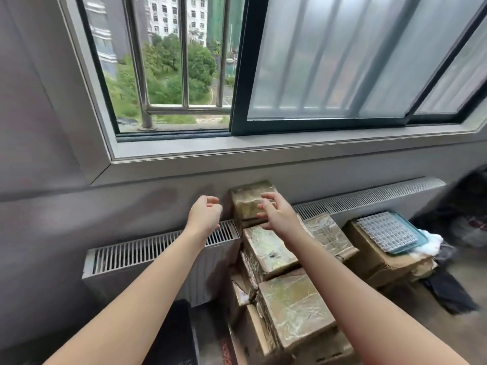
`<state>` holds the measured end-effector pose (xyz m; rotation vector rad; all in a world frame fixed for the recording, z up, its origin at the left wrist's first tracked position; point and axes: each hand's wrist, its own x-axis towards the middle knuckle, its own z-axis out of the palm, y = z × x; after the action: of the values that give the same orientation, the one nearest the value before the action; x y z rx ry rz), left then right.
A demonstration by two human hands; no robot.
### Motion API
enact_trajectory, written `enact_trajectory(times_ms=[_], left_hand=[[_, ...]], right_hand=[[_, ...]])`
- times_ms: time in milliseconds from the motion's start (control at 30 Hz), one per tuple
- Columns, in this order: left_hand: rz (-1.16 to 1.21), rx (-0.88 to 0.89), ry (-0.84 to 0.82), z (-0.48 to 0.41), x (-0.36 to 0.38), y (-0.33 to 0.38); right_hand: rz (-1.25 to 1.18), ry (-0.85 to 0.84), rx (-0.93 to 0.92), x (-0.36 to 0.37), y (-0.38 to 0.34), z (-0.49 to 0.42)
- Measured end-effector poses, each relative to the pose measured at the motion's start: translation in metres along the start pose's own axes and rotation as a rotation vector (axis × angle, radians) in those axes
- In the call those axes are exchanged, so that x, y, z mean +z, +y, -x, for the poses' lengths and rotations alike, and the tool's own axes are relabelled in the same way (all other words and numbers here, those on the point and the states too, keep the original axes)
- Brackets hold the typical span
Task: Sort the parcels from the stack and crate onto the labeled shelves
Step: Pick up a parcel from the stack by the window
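Note:
A stack of tape-wrapped cardboard parcels stands against the wall under the window. The top parcel (247, 200) leans by the radiator. Below it sit a second parcel (268, 248) and a third parcel (295, 309). My left hand (205, 214) hovers just left of the top parcel, fingers loosely curled, holding nothing. My right hand (276, 210) is spread in front of the top parcel's right side; whether it touches the parcel I cannot tell. No shelves are in view.
A white radiator (147, 254) runs along the wall to the left of the stack. More cardboard boxes (379, 256) stand to the right, one carrying a blue-rimmed tray (390, 233). Dark bags (469, 206) lie at the far right. A dark object (174, 335) sits bottom left.

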<state>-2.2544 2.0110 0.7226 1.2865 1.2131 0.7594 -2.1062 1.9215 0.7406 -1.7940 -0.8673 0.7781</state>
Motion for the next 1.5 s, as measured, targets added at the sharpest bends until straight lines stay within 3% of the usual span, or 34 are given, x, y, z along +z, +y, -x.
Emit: enact_trajectory(times_ms=[400, 567, 667, 767, 933, 1067, 1167, 1500], left_hand=[[-0.043, -0.201, -0.03, -0.116, 0.099, -0.05], [-0.005, -0.311, -0.02, -0.164, 0.129, -0.083], [0.143, -0.397, -0.008, -0.176, 0.138, -0.096], [0.249, -0.44, 0.038, -0.168, 0.141, -0.091], [0.209, -0.386, -0.003, -0.14, 0.132, -0.076], [0.291, -0.401, 0.053, -0.118, 0.114, -0.06], [0.353, -0.436, 0.015, -0.096, 0.098, -0.048], [0.277, -0.289, -0.044, -0.048, 0.026, -0.039]], right_hand=[[0.242, 0.068, 0.086, -0.043, 0.083, -0.172], [0.28, -0.033, 0.181, -0.044, 0.119, -0.225], [0.282, -0.069, 0.187, -0.041, 0.132, -0.237], [0.272, -0.063, 0.198, -0.045, 0.135, -0.239], [0.207, -0.114, 0.202, -0.054, 0.123, -0.22], [0.107, -0.054, 0.138, -0.059, 0.104, -0.191], [0.019, -0.036, 0.193, -0.06, 0.086, -0.167], [0.013, -0.037, 0.14, -0.03, 0.037, -0.09]])
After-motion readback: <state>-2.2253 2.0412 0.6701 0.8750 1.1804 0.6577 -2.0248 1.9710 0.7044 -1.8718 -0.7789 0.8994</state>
